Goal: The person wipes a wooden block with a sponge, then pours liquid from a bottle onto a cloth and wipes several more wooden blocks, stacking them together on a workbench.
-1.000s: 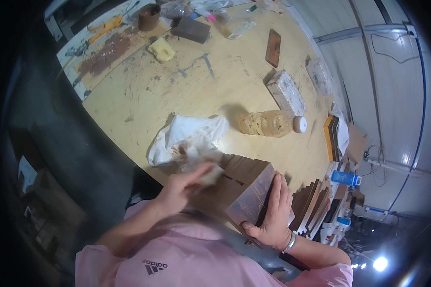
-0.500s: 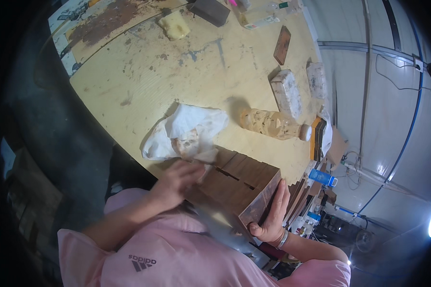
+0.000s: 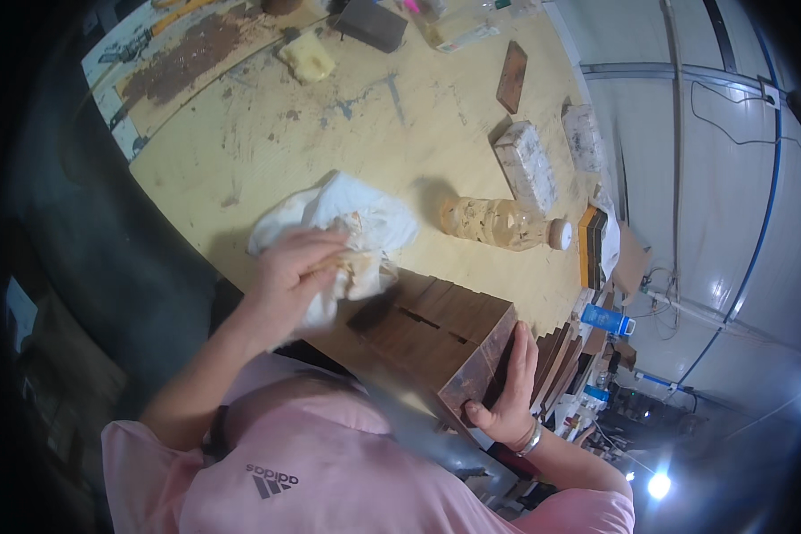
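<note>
A crumpled white cloth (image 3: 369, 271) with brownish stains is bunched in my left hand (image 3: 289, 271), its fingers closed and slightly blurred. More white cloth (image 3: 343, 200) lies on the bench just beyond; I cannot tell whether it is one piece. A brown wooden box (image 3: 445, 334) with narrow dark slots in its top sits in front of my body at the bench edge. My right hand (image 3: 510, 400) grips its right end, fingers along the end face and thumb on the nearer corner. The box's left end lies close to the cloth.
Beyond the box a clear bottle (image 3: 494, 222) of yellowish liquid lies on the bench (image 3: 267, 151). Farther off are pale blocks (image 3: 527, 165), a flat brown wood piece (image 3: 512, 77), a yellow sponge (image 3: 307, 58) and a dark block (image 3: 371, 24). A blue bottle (image 3: 607, 319) stands at right.
My left hand has moved away from the box's left end, up and leftward, and the stained cloth now shows bunched in it. My right hand stays on the box, which has barely shifted.
</note>
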{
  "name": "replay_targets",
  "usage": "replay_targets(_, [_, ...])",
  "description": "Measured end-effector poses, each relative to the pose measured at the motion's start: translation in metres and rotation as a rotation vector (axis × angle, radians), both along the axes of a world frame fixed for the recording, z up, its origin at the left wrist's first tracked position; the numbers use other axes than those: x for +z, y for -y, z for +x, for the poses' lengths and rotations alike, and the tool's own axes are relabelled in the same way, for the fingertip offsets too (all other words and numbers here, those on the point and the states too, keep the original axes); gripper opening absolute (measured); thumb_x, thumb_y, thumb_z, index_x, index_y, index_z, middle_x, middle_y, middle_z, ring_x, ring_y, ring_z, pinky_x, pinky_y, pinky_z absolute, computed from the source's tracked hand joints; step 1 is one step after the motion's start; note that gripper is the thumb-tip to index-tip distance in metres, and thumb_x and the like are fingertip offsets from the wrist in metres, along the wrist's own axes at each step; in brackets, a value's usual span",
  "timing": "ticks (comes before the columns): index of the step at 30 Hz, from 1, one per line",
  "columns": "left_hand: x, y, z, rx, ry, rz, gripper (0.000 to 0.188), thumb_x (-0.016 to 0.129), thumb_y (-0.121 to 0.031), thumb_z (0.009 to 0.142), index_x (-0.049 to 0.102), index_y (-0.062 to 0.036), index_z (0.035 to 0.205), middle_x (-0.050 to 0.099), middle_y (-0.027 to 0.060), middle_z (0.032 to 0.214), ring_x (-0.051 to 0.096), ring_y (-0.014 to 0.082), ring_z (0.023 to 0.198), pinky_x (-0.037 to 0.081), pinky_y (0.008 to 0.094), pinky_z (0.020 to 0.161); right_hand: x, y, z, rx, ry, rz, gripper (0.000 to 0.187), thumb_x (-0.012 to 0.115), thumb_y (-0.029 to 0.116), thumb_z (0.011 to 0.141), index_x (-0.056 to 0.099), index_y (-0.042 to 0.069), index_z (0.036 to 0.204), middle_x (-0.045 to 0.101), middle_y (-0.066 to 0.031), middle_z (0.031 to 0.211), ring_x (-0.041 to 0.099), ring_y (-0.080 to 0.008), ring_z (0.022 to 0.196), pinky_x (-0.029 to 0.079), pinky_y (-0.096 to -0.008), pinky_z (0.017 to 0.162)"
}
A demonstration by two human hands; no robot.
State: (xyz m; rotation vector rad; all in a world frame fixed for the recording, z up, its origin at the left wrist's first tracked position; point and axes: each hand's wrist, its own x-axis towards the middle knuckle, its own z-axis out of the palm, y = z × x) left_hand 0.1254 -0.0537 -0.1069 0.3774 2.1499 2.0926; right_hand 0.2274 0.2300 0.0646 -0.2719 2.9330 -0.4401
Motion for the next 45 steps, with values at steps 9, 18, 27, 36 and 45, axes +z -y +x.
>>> replay_targets(9, [0.023,0.031,-0.051,0.223,0.303,-0.035,0.019,0.058,0.003,0.092,0.064,0.0052,0.110,0.065,0.0057,0.092,0.061,0.0107,0.085,0.046,0.0224,0.081,0.001,-0.063,-0.112,-0.594,0.218,-0.429,0.058,0.071,0.017,0.085,0.050,-0.003,0.136,0.055,-0.0156,0.133,0.052,-0.0229,0.124,0.044,-0.0372,0.102])
replay_targets(18, [0.054,0.010,-0.043,0.240,-0.428,-0.551,0.035,0.068,0.005,0.074,0.067,-0.0030,0.108,0.062,0.0127,0.112,0.054,0.0322,0.114,0.049,0.0388,0.089,-0.077,-0.075,-0.162,-0.531,0.112,-0.875,0.062,0.075,0.010,0.084,0.045,0.001,0.138,0.060,-0.0090,0.127,0.059,-0.0186,0.113,0.046,-0.0339,0.097])
replay_targets(27, [0.055,0.030,-0.062,-0.055,0.247,-0.184,0.009,0.064,-0.004,0.088,0.067,-0.0021,0.096,0.061,0.0000,0.085,0.056,0.0098,0.081,0.043,0.0239,0.068,-0.048,-0.035,-0.185,-0.373,-0.107,-0.794,0.026,0.068,-0.002,0.073,0.069,-0.001,0.099,0.069,-0.0073,0.111,0.062,-0.0169,0.104,0.048,-0.0315,0.092])
replay_targets(36, [0.062,-0.029,-0.043,0.032,0.266,0.254,0.018,0.055,-0.020,0.102,0.053,-0.0049,0.093,0.054,-0.0033,0.077,0.046,0.0030,0.069,0.040,0.0217,0.061,-0.014,0.040,-0.184,0.327,-0.166,0.140,0.020,0.076,0.021,0.066,0.071,0.011,0.082,0.067,-0.0087,0.081,0.063,-0.0309,0.080,0.053,-0.0417,0.073])
replay_targets(45, [0.059,-0.055,-0.023,0.081,0.548,0.520,0.013,0.054,-0.016,0.102,0.058,-0.0040,0.105,0.057,-0.0027,0.082,0.050,0.0027,0.064,0.041,0.0184,0.057,-0.023,0.063,-0.182,0.531,-0.053,0.575,0.016,0.067,0.021,0.069,0.067,0.005,0.072,0.067,-0.0121,0.078,0.062,-0.0297,0.083,0.049,-0.0390,0.075])
